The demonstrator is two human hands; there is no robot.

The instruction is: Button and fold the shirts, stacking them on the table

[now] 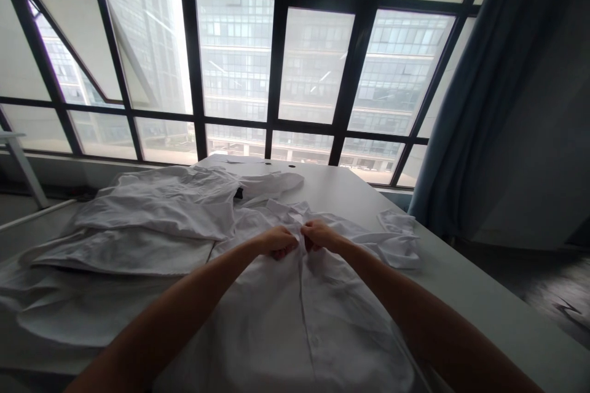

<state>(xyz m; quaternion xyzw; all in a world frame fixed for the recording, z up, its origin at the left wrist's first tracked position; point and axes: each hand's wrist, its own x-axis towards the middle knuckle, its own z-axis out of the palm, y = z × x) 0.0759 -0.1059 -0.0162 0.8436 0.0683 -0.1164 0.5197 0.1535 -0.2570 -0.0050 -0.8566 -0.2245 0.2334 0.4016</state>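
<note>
A white button-up shirt point(299, 313) lies flat on the white table point(479, 307) in front of me, collar away from me. My left hand point(278, 241) and my right hand point(319, 236) are both closed in a pinch on the shirt's front placket just below the collar, almost touching each other. The button strip runs from my hands down toward me. One sleeve point(396, 239) lies crumpled to the right of my right hand.
A pile of other white shirts point(152, 221) covers the left half of the table. Large dark-framed windows point(276, 73) stand behind the table. A blue-grey curtain point(498, 104) hangs at the right. A white stand leg point(23, 166) shows at far left.
</note>
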